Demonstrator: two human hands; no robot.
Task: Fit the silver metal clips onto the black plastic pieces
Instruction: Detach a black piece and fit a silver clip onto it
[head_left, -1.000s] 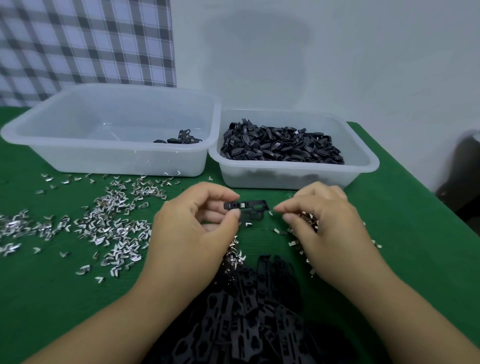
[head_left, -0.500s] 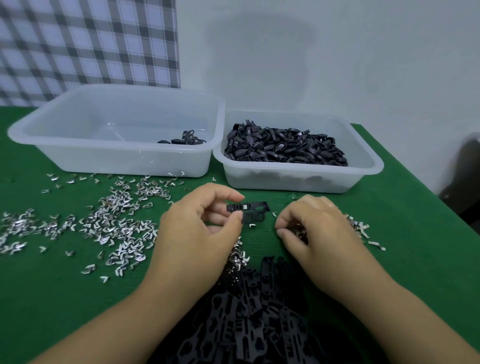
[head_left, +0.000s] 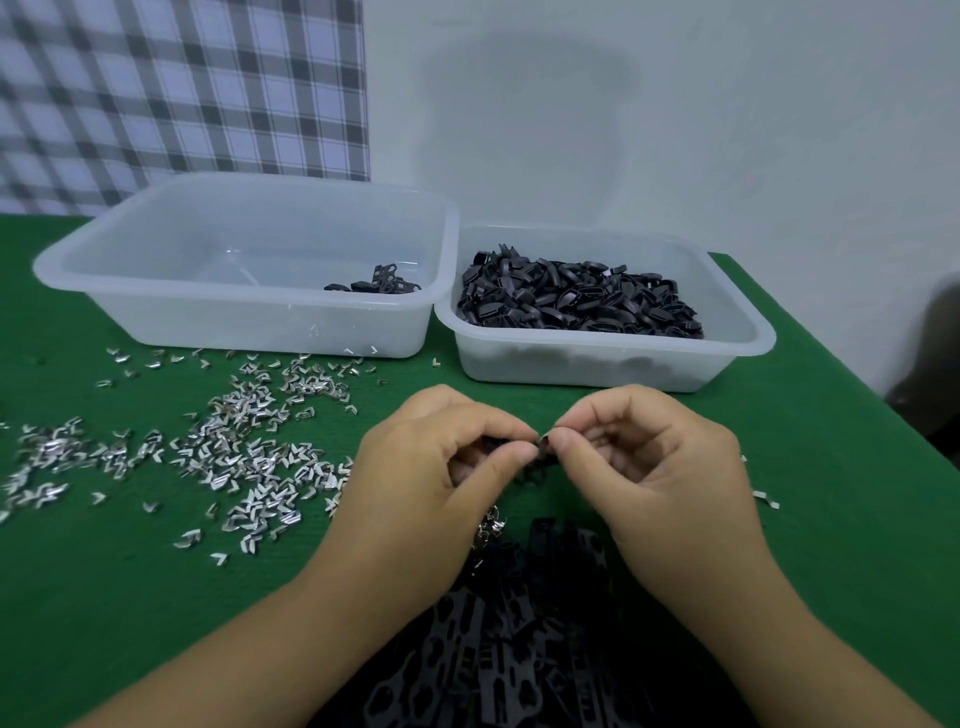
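My left hand (head_left: 441, 467) pinches a small black plastic piece (head_left: 540, 457) between thumb and fingers, just above the green table. My right hand (head_left: 644, 457) meets it from the right, thumb and forefinger pinched at the piece's end; whether a silver clip sits between those fingertips is hidden. Most of the piece is covered by my fingers. Several loose silver metal clips (head_left: 249, 457) lie scattered on the table to the left. A heap of black plastic pieces (head_left: 519, 649) lies below my hands, near the front edge.
Two translucent plastic tubs stand at the back: the left tub (head_left: 156, 291) holds a few black pieces, the right tub (head_left: 737, 332) is filled with black parts. A stray clip (head_left: 766, 499) lies right of my right hand. A white wall rises behind.
My right hand has come up from the clips on the table and closed in on the end of the black piece. My left hand keeps holding the piece.
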